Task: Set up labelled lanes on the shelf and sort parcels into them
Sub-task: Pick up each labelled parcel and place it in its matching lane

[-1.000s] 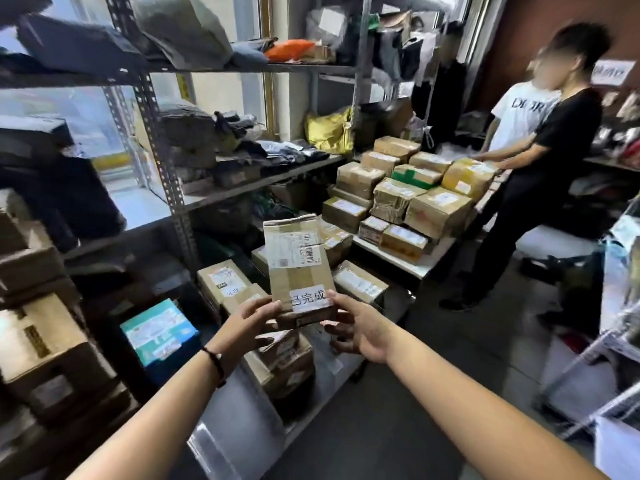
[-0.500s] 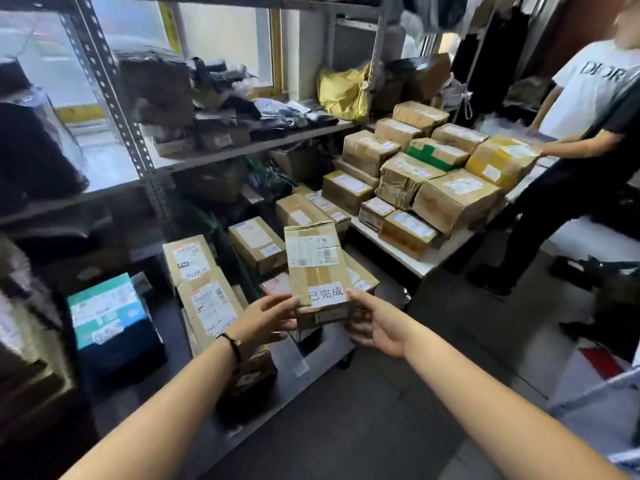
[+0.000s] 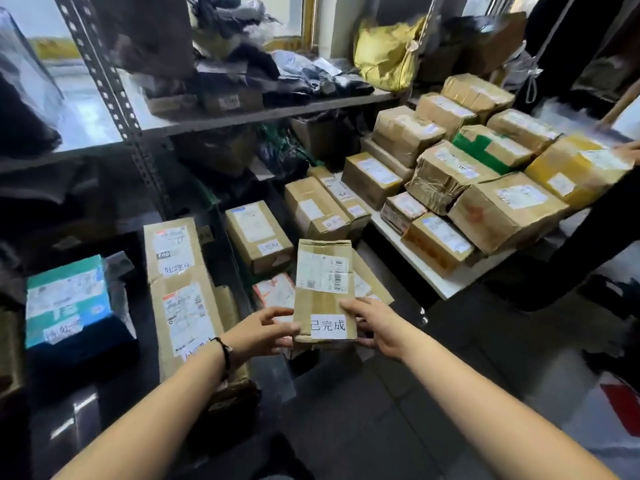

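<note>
Brown cardboard fills the near view: a small flat parcel [image 3: 325,292] is pinched at its lower end between both hands, the left hand [image 3: 264,332] curled on its left edge and the right hand [image 3: 375,325] wrapped on its right edge with the thumb laid over the front. A white handwritten sticker [image 3: 328,326] reading 已完成 sits just between the two grips, below the printed shipping label [image 3: 322,271].

Compared with a second ago, the parcel has come down from chest height and now hangs low, just over the bottom shelf [image 3: 273,372], above a pale package [image 3: 277,294] lying there. The view has dipped with it, so the upper racks have slid out of sight. To my eye that means the reading of the sticker is done and the placing has begun; it has not yet touched down.

Just left stands a long taped box [image 3: 180,289] with its own handwritten tags, and further left a teal-topped box [image 3: 67,299]. Behind the held parcel, two more tagged cartons [image 3: 258,233] [image 3: 317,207] sit in a row, which I take as the lane it belongs with.

Farther right, a white table [image 3: 429,271] carries a heap of unsorted boxes [image 3: 498,209], with another person's hand [image 3: 628,150] resting on a yellow one [image 3: 575,169].
</note>
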`<state>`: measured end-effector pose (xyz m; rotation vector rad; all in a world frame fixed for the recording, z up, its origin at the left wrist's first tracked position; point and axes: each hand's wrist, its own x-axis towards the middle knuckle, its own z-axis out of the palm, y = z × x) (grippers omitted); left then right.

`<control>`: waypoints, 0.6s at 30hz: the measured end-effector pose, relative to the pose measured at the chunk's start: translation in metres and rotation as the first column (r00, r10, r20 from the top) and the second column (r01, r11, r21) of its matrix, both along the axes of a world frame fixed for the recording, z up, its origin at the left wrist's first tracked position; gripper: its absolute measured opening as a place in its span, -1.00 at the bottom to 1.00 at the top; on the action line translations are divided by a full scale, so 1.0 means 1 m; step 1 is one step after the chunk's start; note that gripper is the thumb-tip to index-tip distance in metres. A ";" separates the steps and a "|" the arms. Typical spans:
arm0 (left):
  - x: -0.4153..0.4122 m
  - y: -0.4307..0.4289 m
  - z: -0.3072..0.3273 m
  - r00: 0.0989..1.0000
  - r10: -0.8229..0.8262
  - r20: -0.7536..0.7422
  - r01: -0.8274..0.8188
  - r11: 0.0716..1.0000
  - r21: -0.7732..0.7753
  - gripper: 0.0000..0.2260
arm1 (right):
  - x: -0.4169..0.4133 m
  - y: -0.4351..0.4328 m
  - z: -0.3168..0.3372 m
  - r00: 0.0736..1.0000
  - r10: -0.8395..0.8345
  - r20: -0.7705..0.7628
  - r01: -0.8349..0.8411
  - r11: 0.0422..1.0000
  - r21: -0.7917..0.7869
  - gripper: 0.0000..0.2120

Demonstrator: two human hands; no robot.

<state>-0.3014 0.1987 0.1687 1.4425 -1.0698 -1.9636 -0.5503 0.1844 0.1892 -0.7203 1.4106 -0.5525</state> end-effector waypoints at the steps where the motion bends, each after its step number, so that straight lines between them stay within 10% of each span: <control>1: 0.000 -0.002 -0.006 1.000 0.001 0.002 -0.001 1.000 0.015 -0.31 | 0.001 -0.007 -0.005 1.000 0.023 0.006 -0.023 1.000 0.010 -0.74; 10: 0.012 -0.003 -0.032 0.985 -0.011 0.173 0.013 1.000 -0.011 -0.57 | 0.006 -0.049 -0.055 0.989 0.146 0.014 -0.146 0.984 0.106 -0.61; 18: 0.022 -0.002 -0.036 0.939 0.305 0.158 -0.311 0.950 0.013 -0.84 | 0.012 -0.080 -0.074 0.945 0.328 -0.013 -0.320 0.930 0.180 -0.69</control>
